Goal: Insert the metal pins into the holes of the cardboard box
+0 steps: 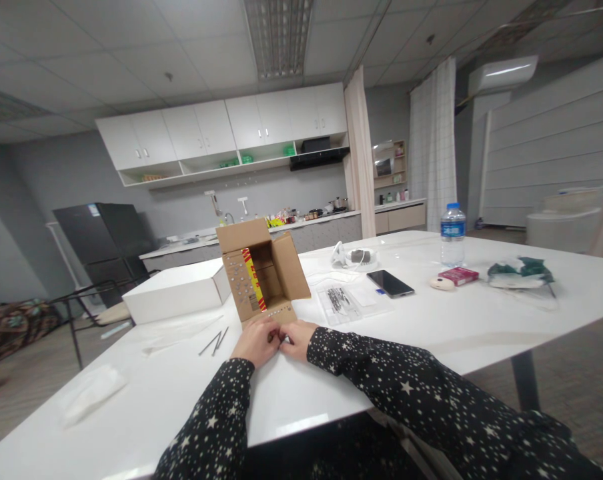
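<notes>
An open cardboard box (239,270) stands on the white table in front of me, its dark inside facing me and its flaps spread. Yellow-and-red tape runs along one edge, and many small shiny dots cover the panel beside it. My left hand (257,341) is closed at the box's near lower flap, fingers curled in. Beside it my right hand (297,339) is closed too, its fingertips meeting those of the left. Whatever lies between the fingers is too small or hidden to make out. Two thin metal rods (216,341) lie left of my left hand.
A white box (176,293) stands at the left, with crumpled white tissue (94,393) nearer me. Rightward lie a clear plastic bag (349,303), a phone (390,283), a white cabled device (356,257), a maroon pack (459,276) and a water bottle (452,237).
</notes>
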`<state>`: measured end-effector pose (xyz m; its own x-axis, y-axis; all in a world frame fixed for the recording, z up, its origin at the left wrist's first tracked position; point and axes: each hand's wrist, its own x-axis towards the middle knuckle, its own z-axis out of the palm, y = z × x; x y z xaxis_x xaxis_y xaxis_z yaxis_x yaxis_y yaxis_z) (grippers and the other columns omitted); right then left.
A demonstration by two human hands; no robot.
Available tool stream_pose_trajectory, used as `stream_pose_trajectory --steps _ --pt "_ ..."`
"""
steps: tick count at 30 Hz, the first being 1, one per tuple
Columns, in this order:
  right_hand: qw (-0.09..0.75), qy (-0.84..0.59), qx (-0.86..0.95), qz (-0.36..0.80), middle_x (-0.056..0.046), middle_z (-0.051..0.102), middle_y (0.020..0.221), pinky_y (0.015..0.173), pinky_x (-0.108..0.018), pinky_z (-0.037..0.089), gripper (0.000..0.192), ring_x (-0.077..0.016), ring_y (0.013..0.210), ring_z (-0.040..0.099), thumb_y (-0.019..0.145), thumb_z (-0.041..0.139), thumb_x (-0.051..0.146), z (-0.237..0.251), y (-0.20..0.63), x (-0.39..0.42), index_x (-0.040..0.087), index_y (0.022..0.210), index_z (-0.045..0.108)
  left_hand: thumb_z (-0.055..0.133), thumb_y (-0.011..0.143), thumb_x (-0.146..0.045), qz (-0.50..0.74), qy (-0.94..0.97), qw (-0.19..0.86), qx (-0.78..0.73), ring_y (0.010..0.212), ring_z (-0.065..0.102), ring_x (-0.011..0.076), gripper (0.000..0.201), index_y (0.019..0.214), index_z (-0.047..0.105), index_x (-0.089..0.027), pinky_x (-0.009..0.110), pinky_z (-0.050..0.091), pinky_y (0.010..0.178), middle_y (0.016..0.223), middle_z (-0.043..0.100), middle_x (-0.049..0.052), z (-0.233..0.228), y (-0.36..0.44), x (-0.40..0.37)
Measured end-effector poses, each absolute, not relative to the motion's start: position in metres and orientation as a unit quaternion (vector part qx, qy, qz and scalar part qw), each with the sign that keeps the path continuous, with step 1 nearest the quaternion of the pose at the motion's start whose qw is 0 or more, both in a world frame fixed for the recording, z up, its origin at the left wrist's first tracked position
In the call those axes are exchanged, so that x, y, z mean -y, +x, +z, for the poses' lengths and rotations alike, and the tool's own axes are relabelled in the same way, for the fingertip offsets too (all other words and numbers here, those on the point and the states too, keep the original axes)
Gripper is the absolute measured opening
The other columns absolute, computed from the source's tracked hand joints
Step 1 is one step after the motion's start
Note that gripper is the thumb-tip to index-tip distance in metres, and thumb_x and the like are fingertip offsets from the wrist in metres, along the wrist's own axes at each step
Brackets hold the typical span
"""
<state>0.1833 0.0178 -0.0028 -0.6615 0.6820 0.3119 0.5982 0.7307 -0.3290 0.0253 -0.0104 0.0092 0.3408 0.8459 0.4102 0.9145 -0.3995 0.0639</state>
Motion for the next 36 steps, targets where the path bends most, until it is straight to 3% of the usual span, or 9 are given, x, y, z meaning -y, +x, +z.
stream_pose_trajectory --steps 17,24,30,36 --pt "0.206 -0.349 0.909 0.093 -0.005 0.068 0.088 0.067 -0.03 0.045 0.027 -0.0218 0.082 0.063 0.074 0.051 0.031 -0.0059 0.1834 -0.0211 0.021 0.096 0.064 0.049 0.071 -0.014 -0.2 -0.813 0.086 0.541 0.072 0.056 0.0153 0.01 0.067 0.057 -0.019 0.028 0.039 0.069 0.071 0.06 0.001 0.012 0.0273 0.0123" --pt "0.198 -0.345 0.914 0.079 -0.003 0.066 0.076 0.061 -0.028 0.043 0.03 -0.0209 0.075 0.063 0.074 0.052 0.031 -0.0088 0.1817 -0.0241 0.023 0.101 0.064 0.048 0.078 -0.022 -0.223 -0.769 0.15 0.581 0.092 0.057 0.0196 0.015 0.087 0.06 -0.021 0.033 0.039 0.079 0.092 0.064 0.004 0.0089 0.0226 0.0093" --pt "0.187 -0.375 0.905 0.077 -0.003 0.066 0.075 0.064 -0.028 0.043 0.027 -0.0199 0.077 0.062 0.075 0.055 0.033 -0.0064 0.182 -0.022 0.023 0.098 0.066 0.046 0.081 -0.026 -0.262 -0.689 0.26 0.624 0.095 0.055 0.0213 0.02 0.095 0.059 -0.021 0.036 0.04 0.081 0.099 0.061 0.006 0.0068 0.0194 0.0059" --pt "0.185 -0.381 0.901 0.093 -0.003 0.066 0.076 0.064 -0.028 0.04 0.027 -0.0198 0.079 0.06 0.075 0.055 0.034 -0.0004 0.1852 -0.0146 0.023 0.097 0.066 0.046 0.082 -0.028 -0.237 -0.65 0.267 0.671 0.101 0.053 0.023 0.027 0.104 0.059 -0.021 0.036 0.04 0.082 0.106 0.06 0.007 0.006 0.0177 0.0052"
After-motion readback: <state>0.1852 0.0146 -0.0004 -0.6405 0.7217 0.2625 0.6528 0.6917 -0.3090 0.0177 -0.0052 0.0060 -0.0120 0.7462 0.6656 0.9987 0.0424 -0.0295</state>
